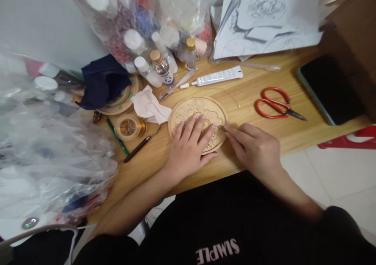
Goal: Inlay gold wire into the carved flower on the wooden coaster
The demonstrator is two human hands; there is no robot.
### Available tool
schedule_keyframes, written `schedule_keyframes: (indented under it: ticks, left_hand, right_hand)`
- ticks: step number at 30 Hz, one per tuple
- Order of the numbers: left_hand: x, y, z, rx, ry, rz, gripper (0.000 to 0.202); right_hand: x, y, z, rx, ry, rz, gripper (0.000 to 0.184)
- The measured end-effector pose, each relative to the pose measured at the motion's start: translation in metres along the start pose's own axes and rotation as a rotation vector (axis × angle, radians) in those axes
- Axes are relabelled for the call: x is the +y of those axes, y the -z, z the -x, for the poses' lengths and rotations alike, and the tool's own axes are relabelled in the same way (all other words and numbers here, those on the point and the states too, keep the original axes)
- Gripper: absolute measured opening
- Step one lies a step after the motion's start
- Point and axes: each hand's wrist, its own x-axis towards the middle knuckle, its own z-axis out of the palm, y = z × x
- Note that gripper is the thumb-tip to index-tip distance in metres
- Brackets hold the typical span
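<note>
A round wooden plaque (222, 107) with a raised rim lies flat on the table. Its face carries a drawn pattern, part of it outlined in gold wire. My left hand (188, 147) rests on the plaque with its fingers spread, hiding the lower left of the pattern. At the plaque's right edge, my right hand (257, 145) is closed in a pinch. Between its fingertips sits a thin pointed metal tool (222, 128) like tweezers, its tip over the pattern; most of it is hidden by the fingers.
Red-handled scissors (274, 103) and a phone (330, 89) lie right. Behind the plaque are a white glue tube (219, 76), a pen (178, 84) and small bottles (163, 67). Left are crumpled tissue (151, 105), a gold wire spool (129, 127) and a dark-handled hooked tool (138, 148).
</note>
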Motion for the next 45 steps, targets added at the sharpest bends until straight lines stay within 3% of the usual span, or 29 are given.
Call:
schedule_keyframes:
  ticks: [29, 37, 45]
  left_hand:
    - [0.0005, 0.0015, -0.0004, 0.003, -0.008, -0.006, 0.067]
    - [0.0003, 0.0009, -0.0002, 0.005, -0.007, -0.013, 0.066]
    - [0.0002, -0.001, 0.0004, 0.043, -0.01, -0.025, 0.065]
  right_hand:
    - [-0.0067, -0.0051, 0.0055, 0.069, -0.016, 0.029, 0.021]
    - [-0.0066, -0.0074, 0.0089, 0.031, -0.061, -0.01, 0.024]
    - [-0.0092, -0.0084, 0.0055, 0.134, -0.019, -0.018, 0.019]
